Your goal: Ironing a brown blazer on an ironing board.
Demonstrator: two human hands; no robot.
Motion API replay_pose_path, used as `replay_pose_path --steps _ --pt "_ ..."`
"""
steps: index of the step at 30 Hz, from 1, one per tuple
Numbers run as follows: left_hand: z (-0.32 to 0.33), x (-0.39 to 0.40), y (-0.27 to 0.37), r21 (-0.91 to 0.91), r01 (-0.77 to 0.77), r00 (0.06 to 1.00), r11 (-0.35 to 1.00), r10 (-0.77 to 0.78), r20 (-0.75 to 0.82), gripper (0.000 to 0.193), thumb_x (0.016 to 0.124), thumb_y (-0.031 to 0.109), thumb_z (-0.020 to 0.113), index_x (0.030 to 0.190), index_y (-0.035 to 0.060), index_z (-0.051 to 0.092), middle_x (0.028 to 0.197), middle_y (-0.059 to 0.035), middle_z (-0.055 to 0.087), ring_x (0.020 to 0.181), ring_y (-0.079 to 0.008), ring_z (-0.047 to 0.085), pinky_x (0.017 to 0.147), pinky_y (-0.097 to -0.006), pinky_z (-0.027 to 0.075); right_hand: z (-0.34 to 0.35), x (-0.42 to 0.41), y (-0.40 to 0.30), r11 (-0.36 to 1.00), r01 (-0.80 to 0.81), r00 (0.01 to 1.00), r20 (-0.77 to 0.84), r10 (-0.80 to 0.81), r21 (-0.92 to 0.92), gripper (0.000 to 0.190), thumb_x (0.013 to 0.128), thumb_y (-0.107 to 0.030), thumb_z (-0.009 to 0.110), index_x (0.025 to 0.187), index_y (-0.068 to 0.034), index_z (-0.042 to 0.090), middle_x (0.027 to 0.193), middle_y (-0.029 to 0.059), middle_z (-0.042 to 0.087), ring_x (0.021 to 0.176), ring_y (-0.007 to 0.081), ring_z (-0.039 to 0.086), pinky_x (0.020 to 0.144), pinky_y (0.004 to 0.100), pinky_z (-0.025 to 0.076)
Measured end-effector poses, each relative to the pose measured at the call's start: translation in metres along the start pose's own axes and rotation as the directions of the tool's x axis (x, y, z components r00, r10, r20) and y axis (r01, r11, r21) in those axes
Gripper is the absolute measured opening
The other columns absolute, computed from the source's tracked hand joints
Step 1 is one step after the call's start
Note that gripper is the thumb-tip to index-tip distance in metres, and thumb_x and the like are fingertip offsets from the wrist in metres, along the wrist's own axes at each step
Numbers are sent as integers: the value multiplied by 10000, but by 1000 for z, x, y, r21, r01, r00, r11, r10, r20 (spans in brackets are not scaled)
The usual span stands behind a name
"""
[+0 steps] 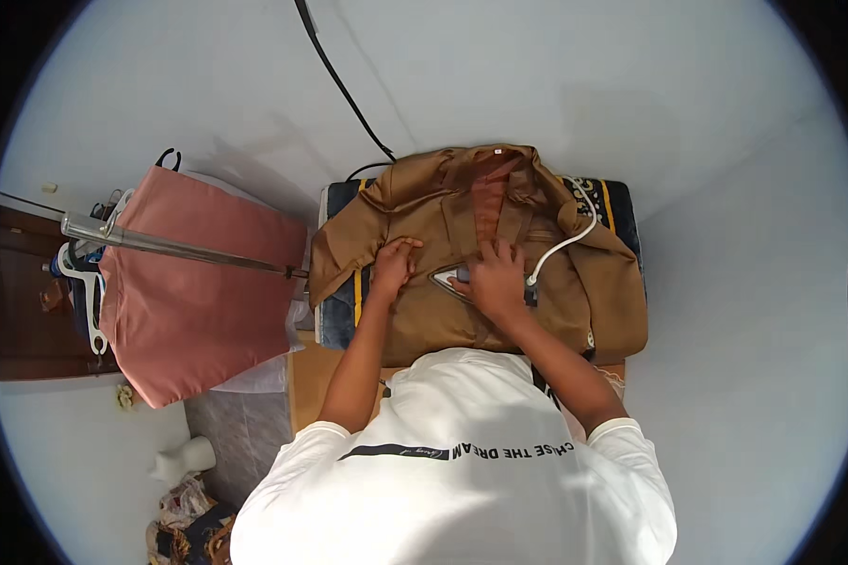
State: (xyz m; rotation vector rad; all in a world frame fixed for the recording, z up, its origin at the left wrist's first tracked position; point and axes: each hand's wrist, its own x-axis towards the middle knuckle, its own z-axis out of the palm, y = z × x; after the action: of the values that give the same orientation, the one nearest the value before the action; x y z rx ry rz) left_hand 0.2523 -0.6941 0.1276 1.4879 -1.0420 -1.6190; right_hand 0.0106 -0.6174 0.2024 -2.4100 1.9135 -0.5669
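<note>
A brown long-sleeved jacket (pixel 424 318) lies spread on a dark padded cloth (pixel 336 332) with yellow stripes, its collar towards the wall. My right hand (pixel 496 279) grips a clothes iron (pixel 444 277), whose pointed tip faces left on the jacket's front. The iron's white cord (pixel 569 242) leaves its right end and curves up over the jacket's shoulder. Left of the iron, my left hand (pixel 394 268) rests at the jacket's side edge, below the sleeve, with its fingers curled; whether they pinch the fabric is hard to tell.
On the left, a metal rail (pixel 184 248) carries a pink garment (pixel 205 296) and white hangers (pixel 93 296). A black cable (pixel 346 88) runs down the wall behind the jacket. A wooden surface (pixel 311 381) shows below the padding. Piled fabrics (pixel 187 522) lie at lower left.
</note>
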Motion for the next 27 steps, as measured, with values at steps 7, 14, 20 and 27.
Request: replay_pose_path --steps 7,14,20,27 --pt "-3 -10 7 -126 50 999 991 -52 -6 347 1171 345 545 1178 86 777 577 19 497 402 -76 324 398 -276 240 5 38 15 990 -99 995 -25 97 -99 485 783 -569 882 905 -99 867 1243 100 698 1280 358 567 1054 599 443" --pt "-1 -8 8 -64 39 998 997 -42 -40 351 1173 352 550 1176 84 778 587 23 514 416 -80 342 419 -277 262 22 87 37 969 -185 983 -32 182 -166 594 814 -582 875 1172 -110 836 1332 99 703 1345 349 549 1090 623 435" --pt "-4 -10 7 -57 51 998 997 -52 -22 356 1174 374 556 1192 90 771 593 9 534 406 -79 344 410 -280 260 15 93 42 980 -170 985 23 173 -106 685 835 -611 803 1274 -85 790 1219 128 759 1315 357 591 1129 669 429" --pt "-3 -6 7 -31 51 999 998 -51 17 337 1183 316 542 1129 68 765 610 -4 562 446 -80 417 434 -282 312 -7 46 36 997 70 990 123 -66 -34 554 778 -546 798 878 -6 872 1266 235 760 1452 360 575 1207 729 340"
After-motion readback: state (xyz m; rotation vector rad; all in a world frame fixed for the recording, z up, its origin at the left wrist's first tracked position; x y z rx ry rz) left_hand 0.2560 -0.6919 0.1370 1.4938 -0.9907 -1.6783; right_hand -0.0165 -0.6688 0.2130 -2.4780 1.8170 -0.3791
